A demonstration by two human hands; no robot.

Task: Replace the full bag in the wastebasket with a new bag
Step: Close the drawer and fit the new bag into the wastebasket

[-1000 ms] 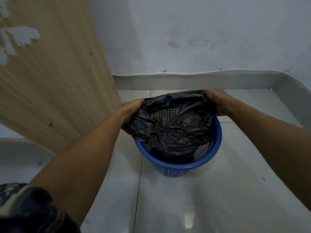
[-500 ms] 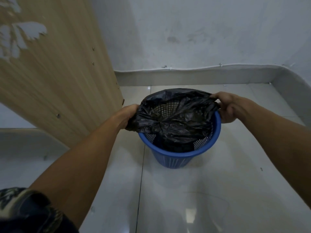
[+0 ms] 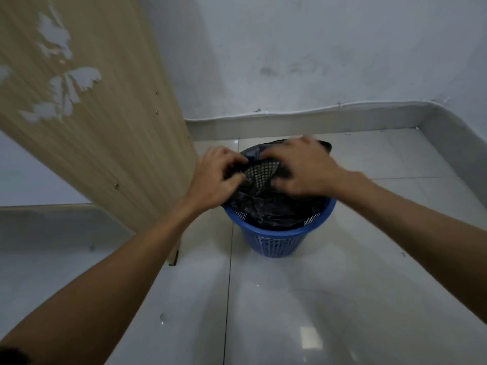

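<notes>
hands point(image 3: 263, 175) moved inward; basket point(image 3: 274, 241) on tile floor point(image 3: 316, 299).

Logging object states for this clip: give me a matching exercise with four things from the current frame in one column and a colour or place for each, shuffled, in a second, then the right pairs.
Column 1:
1. wastebasket
2. bag
3. wooden panel
4. left hand

Column 2:
A. black, crumpled inside the basket
B. on the basket's near-left rim, fingers on the bag
C. blue, standing on the tiled floor
D. light brown, finish peeling, left of the basket

Pairs: 1-C, 2-A, 3-D, 4-B
</notes>
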